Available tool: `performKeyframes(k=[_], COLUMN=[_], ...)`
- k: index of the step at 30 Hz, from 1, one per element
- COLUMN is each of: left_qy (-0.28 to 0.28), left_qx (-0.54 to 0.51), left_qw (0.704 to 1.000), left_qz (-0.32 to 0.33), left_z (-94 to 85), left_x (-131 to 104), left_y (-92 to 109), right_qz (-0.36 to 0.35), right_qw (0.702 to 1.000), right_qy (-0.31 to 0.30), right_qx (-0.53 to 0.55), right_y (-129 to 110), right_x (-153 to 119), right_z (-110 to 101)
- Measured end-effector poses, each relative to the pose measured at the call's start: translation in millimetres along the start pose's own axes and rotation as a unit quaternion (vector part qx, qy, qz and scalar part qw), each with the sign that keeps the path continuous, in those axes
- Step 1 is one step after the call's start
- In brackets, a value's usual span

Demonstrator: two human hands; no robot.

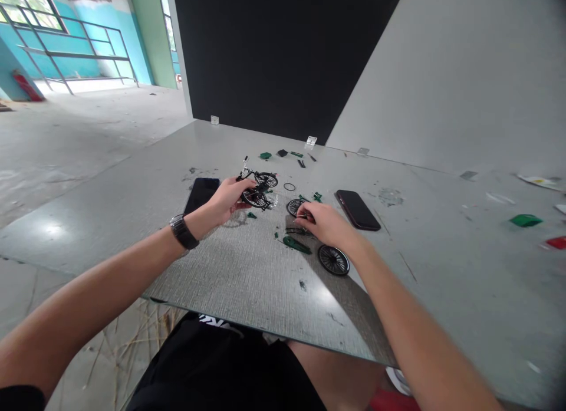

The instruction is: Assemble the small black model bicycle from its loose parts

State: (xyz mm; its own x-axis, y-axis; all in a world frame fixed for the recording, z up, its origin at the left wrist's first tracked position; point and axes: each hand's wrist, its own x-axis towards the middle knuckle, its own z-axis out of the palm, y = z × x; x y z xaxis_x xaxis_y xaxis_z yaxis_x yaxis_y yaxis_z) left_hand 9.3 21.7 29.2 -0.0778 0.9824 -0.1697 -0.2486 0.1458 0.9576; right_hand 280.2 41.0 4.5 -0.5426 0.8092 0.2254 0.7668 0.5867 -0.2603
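Observation:
A small model bicycle (pixel 255 190), black with spoked wheels, is gripped in my left hand (pixel 230 197) just above the table. My right hand (pixel 325 221) has its fingertips pinched together over a small spoked wheel (pixel 293 207). Those fingers cover part of the wheel, and whatever is between them is hidden. A larger loose spoked wheel (pixel 333 260) lies under my right forearm. Nearer to me than the right fingertips is a long dark green part (pixel 296 244). Small green pieces (pixel 317 196) and a thin black ring (pixel 289 187) lie between and beyond the hands.
One phone (pixel 202 193) lies beside my left wrist, another phone (pixel 358 210) right of my right hand. Farther back are a green piece (pixel 265 155), a black piece (pixel 282 153) and thin strips. A black and grey panel (pixel 283 57) closes the table's far side. The glass edge (pixel 247 324) runs above my lap.

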Motion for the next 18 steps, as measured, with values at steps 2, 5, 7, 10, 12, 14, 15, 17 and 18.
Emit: performKeyframes(k=[2,5,7,10,12,14,15,17,18], left_qy=[-0.003,0.002,0.005,0.004,0.004,0.005,0.005,0.0,-0.003], left_qx=[0.002,0.002,0.0,-0.002,-0.001,0.0,0.001,0.004,0.007], left_qw=[1.0,1.0,1.0,1.0,1.0,1.0,1.0,1.0,1.0], left_qz=[0.003,0.007,0.007,0.005,0.005,0.004,0.003,0.004,0.005], left_z=[-0.7,-0.7,-0.1,0.7,0.9,0.9,0.7,0.2,-0.2], left_x=[0.8,0.9,0.2,-0.7,-0.6,-0.1,0.3,1.0,1.2], left_y=[-0.7,-0.7,-0.1,0.7,0.6,0.2,0.0,-0.4,-0.6], right_qz=[-0.008,-0.014,-0.019,-0.03,-0.037,-0.04,-0.04,-0.037,-0.035], right_qw=[1.0,0.999,0.999,0.998,0.998,0.997,0.997,0.996,0.996], right_qy=[-0.009,-0.028,-0.035,-0.046,-0.055,-0.064,-0.068,-0.076,-0.081], right_qx=[0.011,0.021,0.022,0.015,0.009,0.001,-0.004,-0.014,-0.017], right_y=[-0.8,-4.6,-6.9,-6.6,-4.2,-2.1,-1.7,-2.5,-3.6], right_x=[-1.3,-1.6,-1.1,-0.9,-1.2,-1.4,-1.4,-1.2,-1.1], right_z=[-5.0,-13.9,-18.7,-20.9,-19.3,-17.2,-16.7,-17.5,-19.0])
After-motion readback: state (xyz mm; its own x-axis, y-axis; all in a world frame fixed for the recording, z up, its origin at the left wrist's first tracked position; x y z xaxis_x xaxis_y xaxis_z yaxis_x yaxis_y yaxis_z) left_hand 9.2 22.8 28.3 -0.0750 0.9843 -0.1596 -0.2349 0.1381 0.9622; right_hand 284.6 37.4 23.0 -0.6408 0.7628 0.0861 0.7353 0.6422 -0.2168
